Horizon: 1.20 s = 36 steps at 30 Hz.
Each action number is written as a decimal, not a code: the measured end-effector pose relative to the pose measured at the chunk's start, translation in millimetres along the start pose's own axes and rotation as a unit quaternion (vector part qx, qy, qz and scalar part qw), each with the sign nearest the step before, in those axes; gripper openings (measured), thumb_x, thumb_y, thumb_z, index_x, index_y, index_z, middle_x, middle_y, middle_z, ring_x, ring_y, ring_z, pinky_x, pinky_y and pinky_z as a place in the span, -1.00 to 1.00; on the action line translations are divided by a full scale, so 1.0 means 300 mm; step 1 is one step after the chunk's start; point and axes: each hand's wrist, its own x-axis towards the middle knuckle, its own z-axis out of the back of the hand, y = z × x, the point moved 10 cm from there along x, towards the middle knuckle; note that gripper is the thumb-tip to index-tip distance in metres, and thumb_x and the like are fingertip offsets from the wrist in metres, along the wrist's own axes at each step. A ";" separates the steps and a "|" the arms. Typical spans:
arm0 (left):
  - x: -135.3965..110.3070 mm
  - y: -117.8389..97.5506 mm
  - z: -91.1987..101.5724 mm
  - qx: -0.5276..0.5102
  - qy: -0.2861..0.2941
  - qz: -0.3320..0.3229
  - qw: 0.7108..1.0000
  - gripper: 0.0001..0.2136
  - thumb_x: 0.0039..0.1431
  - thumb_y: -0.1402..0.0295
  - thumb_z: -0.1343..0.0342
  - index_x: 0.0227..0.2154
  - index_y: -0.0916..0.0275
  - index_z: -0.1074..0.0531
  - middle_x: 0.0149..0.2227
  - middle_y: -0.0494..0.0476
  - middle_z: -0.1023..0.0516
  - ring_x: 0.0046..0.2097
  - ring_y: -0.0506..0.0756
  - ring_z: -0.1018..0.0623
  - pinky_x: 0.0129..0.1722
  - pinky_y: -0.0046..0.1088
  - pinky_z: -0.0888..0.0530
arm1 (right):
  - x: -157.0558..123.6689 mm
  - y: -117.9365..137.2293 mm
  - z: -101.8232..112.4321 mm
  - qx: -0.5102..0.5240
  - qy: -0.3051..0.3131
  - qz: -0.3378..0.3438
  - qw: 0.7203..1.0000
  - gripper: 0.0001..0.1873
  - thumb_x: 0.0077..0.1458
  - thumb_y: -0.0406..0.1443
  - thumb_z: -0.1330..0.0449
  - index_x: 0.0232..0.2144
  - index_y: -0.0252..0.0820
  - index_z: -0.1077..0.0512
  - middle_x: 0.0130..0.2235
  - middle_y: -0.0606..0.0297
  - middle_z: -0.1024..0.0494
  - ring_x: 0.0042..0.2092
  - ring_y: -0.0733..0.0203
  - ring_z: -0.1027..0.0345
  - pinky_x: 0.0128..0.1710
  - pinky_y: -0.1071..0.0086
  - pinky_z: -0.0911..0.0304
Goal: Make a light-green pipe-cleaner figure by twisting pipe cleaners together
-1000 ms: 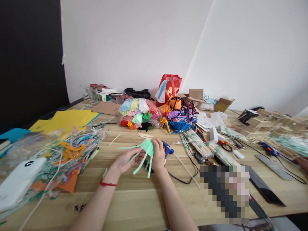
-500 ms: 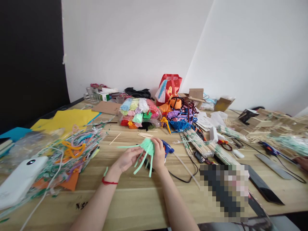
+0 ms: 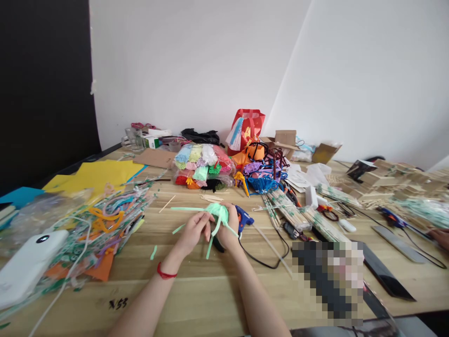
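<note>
A mint-green pipe-cleaner piece (image 3: 218, 212) with a rounded fuzzy body and several loose strands is held above the table. My right hand (image 3: 229, 229) is wrapped round its right side. At its lower left, my left hand (image 3: 196, 230) has thumb and fingers pinched together on one of the strands. Other strands stick out to the left and hang down over my right hand. Just behind my right hand lies a blue glue gun (image 3: 245, 218), partly hidden. A short green pipe-cleaner scrap (image 3: 153, 252) rests on the wood near my left wrist.
Bagged pipe cleaners (image 3: 201, 164) lie ahead, beside a tangle of blue ones (image 3: 263, 184). Wrapped wooden sticks (image 3: 291, 208) are on the right. A white power bank (image 3: 31, 267) and plastic scraps fill the left. Another person's hand (image 3: 439, 236) shows at the right edge.
The green piece has turned in my hands, its strands now pointing differently. My left hand has shifted right, closer to my right hand, uncovering the green scrap on the table.
</note>
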 end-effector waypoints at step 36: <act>-0.005 0.048 -0.047 -0.128 0.030 0.060 0.990 -0.88 -0.06 0.34 -0.22 -0.46 0.28 -0.50 -0.51 0.06 -0.51 -0.47 0.01 -0.44 -0.49 -0.52 -0.32 | -0.015 0.050 0.027 -0.197 -0.011 0.154 0.968 -0.50 -0.02 -0.44 -0.05 0.02 -0.12 -0.22 -0.02 0.10 -0.27 0.00 0.06 -0.18 -0.03 0.19 -0.17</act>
